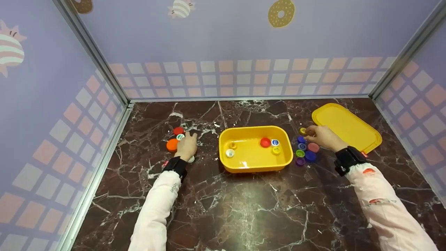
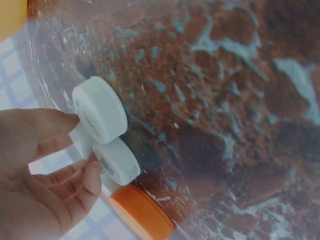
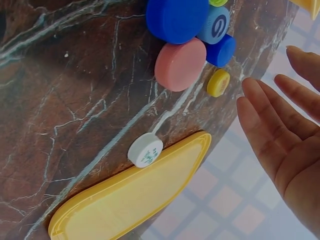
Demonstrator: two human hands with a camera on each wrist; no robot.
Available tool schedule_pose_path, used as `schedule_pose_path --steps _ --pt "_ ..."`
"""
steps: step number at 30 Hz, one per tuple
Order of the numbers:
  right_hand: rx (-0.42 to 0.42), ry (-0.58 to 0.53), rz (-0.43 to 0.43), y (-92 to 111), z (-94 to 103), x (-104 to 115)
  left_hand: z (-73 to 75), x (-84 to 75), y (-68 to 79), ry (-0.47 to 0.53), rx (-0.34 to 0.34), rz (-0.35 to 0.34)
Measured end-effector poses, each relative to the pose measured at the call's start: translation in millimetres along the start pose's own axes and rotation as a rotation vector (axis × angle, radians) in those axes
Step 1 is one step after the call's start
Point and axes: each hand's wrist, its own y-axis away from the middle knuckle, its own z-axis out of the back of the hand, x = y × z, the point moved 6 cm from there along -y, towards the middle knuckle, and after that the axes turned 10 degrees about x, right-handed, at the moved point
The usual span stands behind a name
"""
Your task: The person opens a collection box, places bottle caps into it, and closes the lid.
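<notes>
On the left, my left hand [image 1: 187,145] is among several bottle caps. In the left wrist view its fingertips are against or just in front of a large white cap [image 2: 102,110] and a smaller white cap [image 2: 118,161]; another white piece shows partly between the fingers, and whether it is pinched is hidden. An orange cap [image 2: 142,212] lies beside them. My right hand [image 1: 324,136] is near a small yellow cap [image 3: 218,83]. In the right wrist view its fingers are loosely extended, apart from that cap, with nothing held. A pink cap [image 3: 181,67] and blue cap [image 3: 177,20] lie beyond.
Between the hands stands a yellow tub [image 1: 256,168] with several caps inside. Its yellow lid [image 1: 348,125] lies at the right, a white cap [image 3: 145,150] at its edge. Patterned walls [image 1: 244,35] border the dark marbled table [image 1: 237,209] at back and sides.
</notes>
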Motion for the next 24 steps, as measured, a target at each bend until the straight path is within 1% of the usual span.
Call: schedule_pose_path --steps 4,7,10,12,17,21,24 --pt "0.015 0.000 -0.016 2 -0.4 -1 1.7 -3.3 2.2 -0.026 -0.008 -0.018" --pt "0.017 -0.004 -0.009 4 -0.6 -2 3.4 -4.6 3.1 -0.034 -0.014 -0.036" --pt "0.012 -0.008 0.011 7 -1.5 -3 4.8 -5.8 4.2 -0.028 -0.030 -0.050" --pt "0.009 -0.008 0.014 9 -2.0 -6 5.2 -6.9 4.1 -0.021 -0.028 -0.057" --pt "-0.006 0.033 0.029 13 -4.1 -11 8.0 -10.7 3.5 -0.008 -0.032 -0.088" --pt "-0.024 0.060 0.059 18 -5.7 -13 13.4 -13.5 2.3 0.013 -0.038 -0.115" --pt "-0.046 0.072 0.063 22 -4.8 -15 21.1 -17.8 1.2 0.029 -0.046 -0.138"
